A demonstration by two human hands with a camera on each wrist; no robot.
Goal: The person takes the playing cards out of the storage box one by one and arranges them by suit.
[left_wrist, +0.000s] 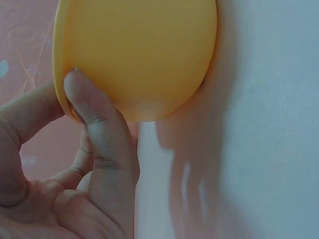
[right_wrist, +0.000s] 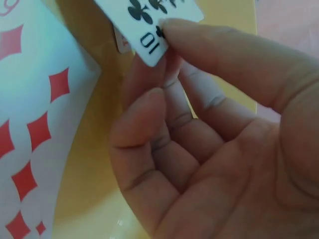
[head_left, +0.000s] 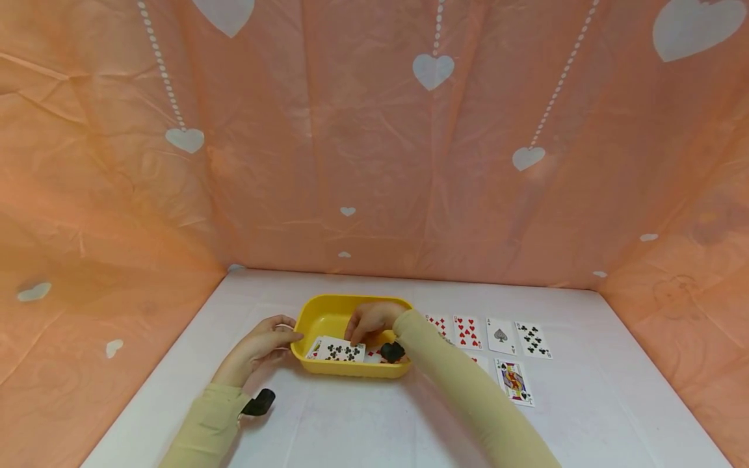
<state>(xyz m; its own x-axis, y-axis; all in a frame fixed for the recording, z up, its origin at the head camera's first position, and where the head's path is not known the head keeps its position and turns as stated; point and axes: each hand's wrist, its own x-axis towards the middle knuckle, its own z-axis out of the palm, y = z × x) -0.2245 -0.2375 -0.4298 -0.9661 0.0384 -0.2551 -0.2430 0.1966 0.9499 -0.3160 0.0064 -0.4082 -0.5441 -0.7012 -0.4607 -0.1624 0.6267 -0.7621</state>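
My right hand (head_left: pixel 373 318) reaches into a yellow plastic tub (head_left: pixel 354 370). Between thumb and fingers it pinches the corner of a ten of clubs (right_wrist: pixel 154 25). In the head view that card (head_left: pixel 345 352) lies over other cards at the tub's front left. A large-pip diamond card (right_wrist: pixel 30 129) shows beside the hand in the right wrist view. My left hand (head_left: pixel 260 344) grips the tub's left end, thumb on one side of the rim and a finger on the other, as the left wrist view shows the tub (left_wrist: pixel 144 50) close up.
Right of the tub, face-up cards lie in two rows on the white table (head_left: pixel 351 422): a heart card (head_left: pixel 468 333), an ace of spades (head_left: pixel 500 336), a club card (head_left: pixel 534 340), a jack of spades (head_left: pixel 514 382). The right forearm covers some. Peach cloth (head_left: pixel 374 247) walls the back and sides.
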